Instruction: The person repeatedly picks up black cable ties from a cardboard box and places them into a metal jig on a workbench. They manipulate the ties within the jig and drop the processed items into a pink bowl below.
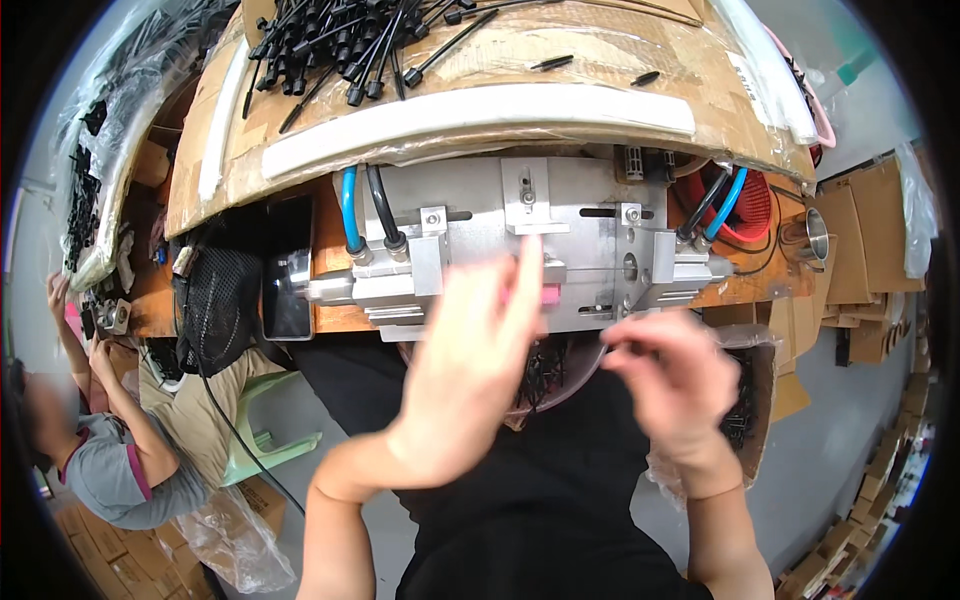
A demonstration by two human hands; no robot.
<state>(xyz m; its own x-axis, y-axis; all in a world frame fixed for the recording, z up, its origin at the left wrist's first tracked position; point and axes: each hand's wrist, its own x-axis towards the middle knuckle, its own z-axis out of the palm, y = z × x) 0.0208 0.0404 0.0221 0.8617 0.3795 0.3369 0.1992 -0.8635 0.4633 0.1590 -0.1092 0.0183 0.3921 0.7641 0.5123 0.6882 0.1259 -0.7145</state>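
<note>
My left hand, smeared by motion, reaches over the metal fixture on the bench. Its index finger stretches toward the small centre block; the other fingers look partly bent, with nothing plain in them. Beside that finger shows a small pink piece. To the right, my right hand hangs before the fixture's front edge, thumb and forefinger closed in a pinch. Whatever they hold, if anything, is too blurred to name. Between my hands, partly hidden, a translucent pinkish bowl holds black parts at my lap.
Black capped rods are heaped on the cardboard behind the fixture. Blue air hoses rise at both sides. Left are a phone and black mesh bag; right, a red basket and metal cup. A co-worker sits left.
</note>
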